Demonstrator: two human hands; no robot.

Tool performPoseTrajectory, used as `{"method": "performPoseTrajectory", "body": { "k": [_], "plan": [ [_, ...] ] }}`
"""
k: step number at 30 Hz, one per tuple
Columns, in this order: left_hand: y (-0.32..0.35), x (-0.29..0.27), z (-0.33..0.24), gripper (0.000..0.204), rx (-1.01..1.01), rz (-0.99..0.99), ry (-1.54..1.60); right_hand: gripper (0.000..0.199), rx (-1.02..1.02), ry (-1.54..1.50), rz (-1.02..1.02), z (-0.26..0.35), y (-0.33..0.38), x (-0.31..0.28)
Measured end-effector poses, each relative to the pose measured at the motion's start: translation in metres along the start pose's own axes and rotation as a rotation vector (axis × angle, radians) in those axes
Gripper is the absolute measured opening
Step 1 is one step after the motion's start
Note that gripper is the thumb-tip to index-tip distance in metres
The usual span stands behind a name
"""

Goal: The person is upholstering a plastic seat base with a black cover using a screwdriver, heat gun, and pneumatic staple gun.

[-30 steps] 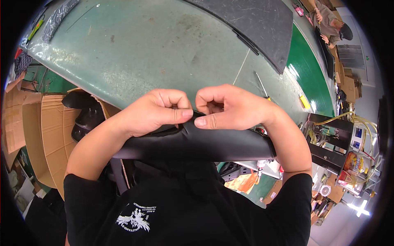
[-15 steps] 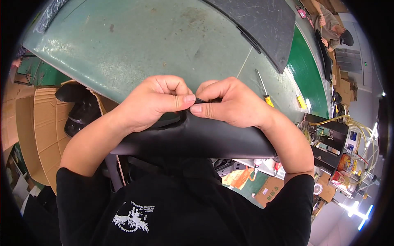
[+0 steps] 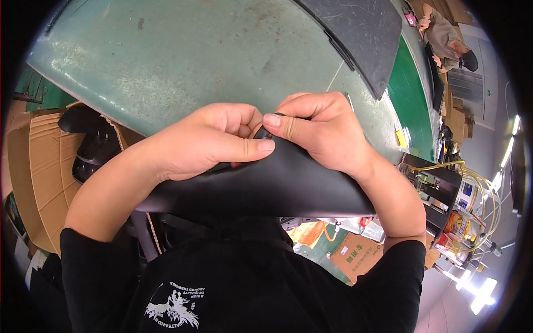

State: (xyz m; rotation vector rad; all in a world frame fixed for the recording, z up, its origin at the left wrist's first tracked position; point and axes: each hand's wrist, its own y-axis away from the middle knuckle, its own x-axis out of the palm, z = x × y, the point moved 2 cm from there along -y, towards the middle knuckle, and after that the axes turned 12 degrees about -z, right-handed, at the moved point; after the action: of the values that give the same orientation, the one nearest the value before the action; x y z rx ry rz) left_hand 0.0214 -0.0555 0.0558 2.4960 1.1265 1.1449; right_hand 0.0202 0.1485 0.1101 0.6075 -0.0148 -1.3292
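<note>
A long, smooth black piece with a leather-like skin [image 3: 266, 194] lies crosswise in front of my body, near the table's front edge. My left hand [image 3: 222, 136] is closed at its upper edge, the thumb pressing flat on the skin and the fingers curled behind. Just right of it, my right hand [image 3: 327, 130] pinches a raised fold of the same edge between thumb and forefinger. The two thumbs nearly meet, the right one a little higher. Between them a small dark gap shows in the edge; what lies inside it I cannot make out.
The worn green table [image 3: 183, 61] spreads ahead, with a dark sheet [image 3: 361, 44] at its far right. A yellow handle [image 3: 401, 137] lies right of my arm. At left stands an open cardboard box [image 3: 44, 166] holding black parts [image 3: 94, 144]. A co-worker [image 3: 444, 39] works at far right.
My right hand has risen and pulled the edge upward into a peak. The left thumb has slid slightly right and down across the skin. The view has shifted a little.
</note>
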Motion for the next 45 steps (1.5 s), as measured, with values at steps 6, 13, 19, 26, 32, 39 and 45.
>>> {"method": "performPoseTrajectory", "body": {
  "k": [6, 13, 19, 26, 32, 39, 45],
  "plan": [
    [-0.006, -0.001, 0.002, 0.018, 0.041, -0.119, -0.066, 0.023, 0.027, -0.072, -0.011, -0.001, -0.004, 0.002],
    [-0.009, -0.013, 0.004, 0.012, 0.073, -0.222, 0.010, 0.024, 0.106, -0.033, -0.003, -0.003, -0.014, 0.003],
    [-0.018, -0.015, 0.003, 0.014, 0.003, -0.279, -0.016, 0.027, 0.256, -0.048, -0.025, -0.009, -0.021, 0.005],
    [-0.019, -0.014, 0.012, 0.009, -0.181, -0.203, 0.048, 0.032, 0.321, 0.038, 0.015, -0.016, -0.021, 0.002],
    [-0.012, -0.009, 0.023, 0.013, -0.268, -0.027, 0.179, 0.033, 0.230, 0.053, 0.093, -0.024, -0.012, 0.003],
    [-0.008, -0.004, 0.027, 0.020, -0.407, 0.099, 0.161, 0.035, 0.262, 0.036, 0.087, -0.017, -0.003, 0.005],
    [-0.007, 0.000, 0.031, 0.018, -0.297, 0.012, 0.202, 0.042, 0.216, 0.090, 0.111, -0.024, 0.003, -0.001]
  ]
}}
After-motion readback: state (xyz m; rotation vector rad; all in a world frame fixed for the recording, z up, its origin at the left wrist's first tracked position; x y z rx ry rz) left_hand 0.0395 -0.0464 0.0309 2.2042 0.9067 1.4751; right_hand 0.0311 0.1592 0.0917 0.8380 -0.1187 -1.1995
